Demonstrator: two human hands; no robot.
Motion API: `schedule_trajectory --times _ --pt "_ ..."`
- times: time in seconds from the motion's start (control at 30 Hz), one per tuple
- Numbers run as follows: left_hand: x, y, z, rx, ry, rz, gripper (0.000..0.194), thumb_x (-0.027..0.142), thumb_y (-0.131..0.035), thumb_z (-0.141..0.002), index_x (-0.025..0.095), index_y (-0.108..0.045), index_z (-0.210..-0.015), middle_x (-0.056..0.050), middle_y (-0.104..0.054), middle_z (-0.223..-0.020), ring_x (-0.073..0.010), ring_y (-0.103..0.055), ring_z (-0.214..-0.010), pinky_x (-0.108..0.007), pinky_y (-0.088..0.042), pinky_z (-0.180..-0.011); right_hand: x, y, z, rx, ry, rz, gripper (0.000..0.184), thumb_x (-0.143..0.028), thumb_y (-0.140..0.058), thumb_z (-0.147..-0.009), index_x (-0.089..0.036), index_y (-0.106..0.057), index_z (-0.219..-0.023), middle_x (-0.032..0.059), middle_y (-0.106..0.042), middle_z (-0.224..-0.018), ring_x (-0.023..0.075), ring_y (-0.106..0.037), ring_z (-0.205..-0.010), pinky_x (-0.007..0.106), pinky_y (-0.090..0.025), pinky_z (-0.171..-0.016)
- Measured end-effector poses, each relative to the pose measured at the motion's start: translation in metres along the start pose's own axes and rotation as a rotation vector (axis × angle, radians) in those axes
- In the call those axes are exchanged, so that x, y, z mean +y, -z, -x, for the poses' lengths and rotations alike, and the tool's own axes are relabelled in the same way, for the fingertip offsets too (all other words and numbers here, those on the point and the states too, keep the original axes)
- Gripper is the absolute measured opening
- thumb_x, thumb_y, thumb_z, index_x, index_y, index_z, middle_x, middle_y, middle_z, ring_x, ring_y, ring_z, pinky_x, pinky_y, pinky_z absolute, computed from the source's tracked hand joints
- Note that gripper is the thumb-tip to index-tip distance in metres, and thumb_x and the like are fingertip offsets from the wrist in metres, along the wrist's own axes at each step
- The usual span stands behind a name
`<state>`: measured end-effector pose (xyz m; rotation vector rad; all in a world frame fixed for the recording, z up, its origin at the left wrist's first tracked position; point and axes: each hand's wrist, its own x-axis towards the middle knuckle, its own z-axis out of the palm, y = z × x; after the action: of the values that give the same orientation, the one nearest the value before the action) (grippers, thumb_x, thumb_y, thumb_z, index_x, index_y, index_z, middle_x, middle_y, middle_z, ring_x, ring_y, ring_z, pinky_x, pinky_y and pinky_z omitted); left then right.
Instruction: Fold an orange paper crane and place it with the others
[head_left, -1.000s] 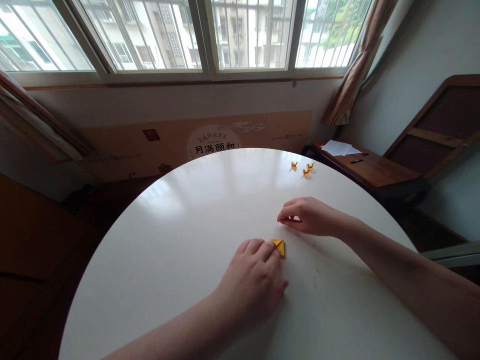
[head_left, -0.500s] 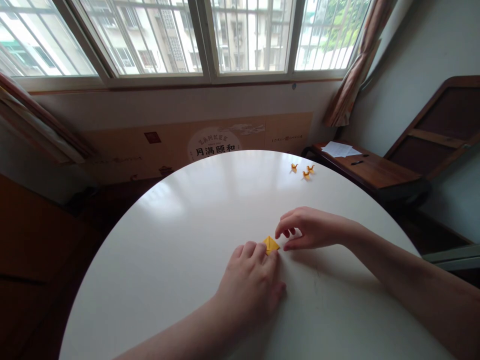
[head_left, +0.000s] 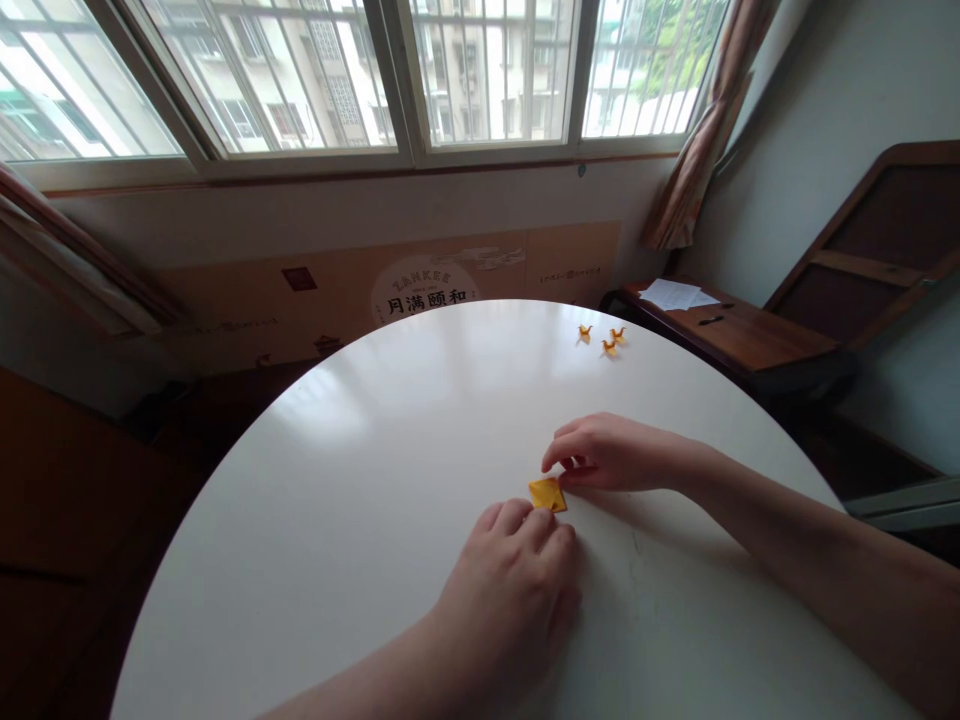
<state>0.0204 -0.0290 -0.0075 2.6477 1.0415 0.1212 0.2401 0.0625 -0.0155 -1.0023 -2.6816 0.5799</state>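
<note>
A small yellow square of folded origami paper point(head_left: 546, 493) lies on the white round table point(head_left: 337, 520), its top showing crease lines and flaps. My left hand point(head_left: 517, 580) comes from below, palm down, bent fingertips pressing the paper's near edge against the tabletop. Part of that edge is hidden under the fingers. From the right reaches my right hand point(head_left: 600, 452), its thumb close to the paper's upper right corner and its index finger curved just above it. A small gap shows between thumb and index finger; whether the thumb touches the paper I cannot tell.
Three small orange-yellow folded paper birds point(head_left: 609, 347) stand near the table's far right edge. Beyond it is a wooden side table point(head_left: 780, 345) with white papers point(head_left: 675, 294) and small dark items. A barred window point(head_left: 487, 75) and curtains point(head_left: 697, 150) are behind.
The paper has turned, and its outline now looks square. My left fingers have drawn back to its near edge. My right thumb and index finger have come closer together beside it.
</note>
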Motion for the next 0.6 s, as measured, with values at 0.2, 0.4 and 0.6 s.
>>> schedule_trajectory --times 0.2,0.4,0.6 --pt "-0.003 -0.001 0.001 0.026 -0.116 0.031 0.024 0.028 -0.054 -0.088 0.022 -0.058 -0.111 -0.004 -0.062 -0.124 -0.0253 -0.051 -0.116 -0.044 -0.038 -0.108 0.002 -0.002 0.001 0.028 0.001 0.013 0.019 -0.02 -0.062 -0.088 -0.022 -0.075 -0.101 0.003 -0.072 -0.094 0.0128 -0.064 -0.078 0.022 -0.04 -0.068" --pt "-0.009 -0.005 -0.002 0.098 -0.061 -0.028 0.036 0.021 -0.046 -0.09 0.02 -0.059 -0.123 -0.005 -0.058 -0.137 -0.0253 -0.048 -0.126 -0.043 -0.036 -0.112 -0.002 0.005 0.001 0.01 -0.022 0.001 0.019 -0.02 -0.058 -0.09 -0.022 -0.074 -0.1 0.0018 -0.072 -0.095 0.0134 -0.064 -0.084 0.022 -0.041 -0.071" --pt "-0.014 -0.008 -0.008 0.082 0.058 -0.079 0.045 0.024 -0.044 -0.09 0.015 -0.055 -0.132 -0.009 -0.059 -0.135 -0.0291 -0.049 -0.127 -0.052 -0.034 -0.114 -0.005 0.008 0.001 -0.037 -0.047 0.04 0.014 -0.026 -0.058 -0.091 -0.018 -0.069 -0.085 0.0001 -0.068 -0.079 0.0105 -0.056 -0.069 0.022 -0.035 -0.062"
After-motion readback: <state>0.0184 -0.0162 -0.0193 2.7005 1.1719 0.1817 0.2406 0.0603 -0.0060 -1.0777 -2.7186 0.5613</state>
